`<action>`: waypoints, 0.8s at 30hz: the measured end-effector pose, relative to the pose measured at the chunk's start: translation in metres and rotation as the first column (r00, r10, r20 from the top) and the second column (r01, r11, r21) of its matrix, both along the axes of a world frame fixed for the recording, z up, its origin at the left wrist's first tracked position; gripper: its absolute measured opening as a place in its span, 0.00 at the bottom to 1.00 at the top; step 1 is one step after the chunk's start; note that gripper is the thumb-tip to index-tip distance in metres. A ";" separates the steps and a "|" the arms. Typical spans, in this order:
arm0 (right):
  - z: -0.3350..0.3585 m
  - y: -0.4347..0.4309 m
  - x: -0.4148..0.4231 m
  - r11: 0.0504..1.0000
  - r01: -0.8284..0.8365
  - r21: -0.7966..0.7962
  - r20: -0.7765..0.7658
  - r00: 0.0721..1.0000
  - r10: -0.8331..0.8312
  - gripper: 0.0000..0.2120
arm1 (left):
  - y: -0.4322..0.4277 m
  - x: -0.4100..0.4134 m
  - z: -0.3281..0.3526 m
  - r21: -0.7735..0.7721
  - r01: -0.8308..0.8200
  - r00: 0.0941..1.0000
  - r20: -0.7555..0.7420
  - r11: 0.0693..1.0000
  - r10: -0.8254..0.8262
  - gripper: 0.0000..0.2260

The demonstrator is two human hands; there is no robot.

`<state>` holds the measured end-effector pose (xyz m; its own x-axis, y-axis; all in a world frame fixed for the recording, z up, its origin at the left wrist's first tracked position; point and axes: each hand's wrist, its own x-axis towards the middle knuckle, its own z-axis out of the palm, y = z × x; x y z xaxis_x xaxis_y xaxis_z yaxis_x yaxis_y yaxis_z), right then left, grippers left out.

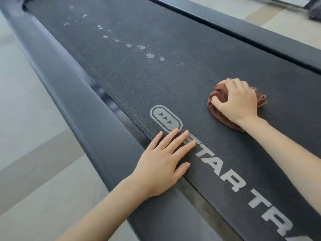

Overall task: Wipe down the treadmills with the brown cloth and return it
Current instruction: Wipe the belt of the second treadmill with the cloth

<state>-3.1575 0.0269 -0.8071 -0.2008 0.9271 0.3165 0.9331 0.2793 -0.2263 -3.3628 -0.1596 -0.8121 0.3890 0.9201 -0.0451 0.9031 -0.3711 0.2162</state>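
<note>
Gripping the brown cloth (pixel 218 113) in the right hand (pixel 238 100), fingers and thumb curled over a bunched wad, pressed onto the treadmill belt (pixel 139 80) directly beneath the palm. Resting the left hand (pixel 161 162) flat, fingers straight and slightly apart, holding nothing, heel on the side rail (pixel 78 105), fingertips on the belt's white lettering (pixel 218 167). Looks soft, light and limp: likely to crumple and slide out unless held at the gathered top, with the loose folds kept under the palm. Probably drags a little on the textured belt. Worth pushing ahead and to the left of the right hand, toward the white dried spots (pixel 149 55).
</note>
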 end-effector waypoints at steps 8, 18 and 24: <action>-0.006 -0.130 -0.005 0.972 -0.234 0.030 -0.077 0.969 0.236 0.19 | 0.086 -0.078 0.009 -0.065 -0.162 0.975 -0.162 0.985 0.149 0.27; -0.003 0.023 -0.030 0.999 -0.024 -0.022 -0.085 0.996 0.022 0.20 | 0.125 -0.085 0.005 -0.017 -0.072 0.987 -0.143 0.997 0.069 0.24; -0.003 0.026 -0.050 1.000 0.011 0.013 0.014 1.000 -0.011 0.21 | 0.132 -0.069 -0.010 0.080 -0.117 0.993 -0.025 0.990 0.119 0.24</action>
<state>-3.2073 0.0525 -0.8098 -0.1952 0.9250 0.3260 0.9391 0.2722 -0.2099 -3.4322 -0.0274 -0.8216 0.2769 0.9607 0.0193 0.9471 -0.2763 0.1631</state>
